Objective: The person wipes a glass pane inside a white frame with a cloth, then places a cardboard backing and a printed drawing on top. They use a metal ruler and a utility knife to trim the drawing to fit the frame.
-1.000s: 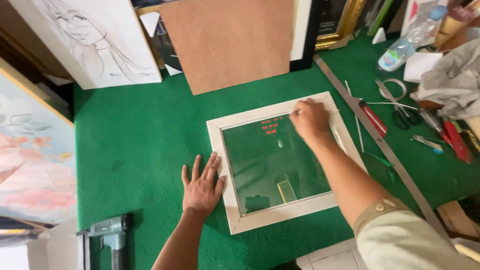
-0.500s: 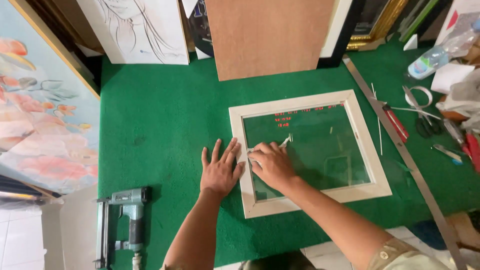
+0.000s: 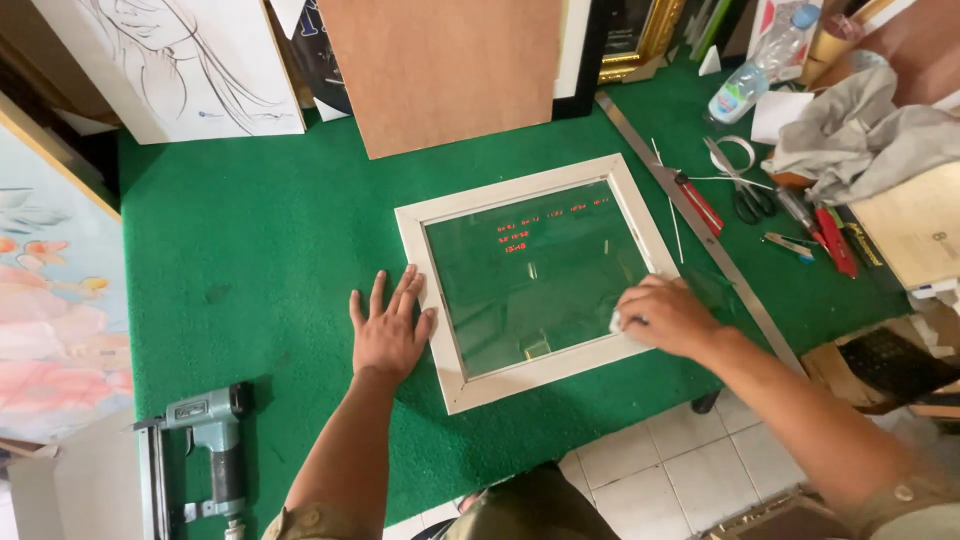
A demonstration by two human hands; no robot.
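A white frame (image 3: 452,300) with a glass pane (image 3: 535,275) inside lies flat on the green worktop (image 3: 250,250), a little turned, near the front edge. The left hand (image 3: 388,333) is released, fingers spread, and presses flat on the worktop with its fingertips touching the left rail of the frame. The right hand (image 3: 665,315) is clenched around a small white cloth (image 3: 616,322) at the right lower corner, where the pane meets the rail.

The pane is probably thin, stiff and fragile, and also slippery, so I think it is safer to hold the frame by the wooden rails, with one hand on each side. The frame seems light. A metal ruler (image 3: 700,235) and scissors (image 3: 745,200) lie just right of it; a nail gun (image 3: 205,450) lies well apart, at the left front.
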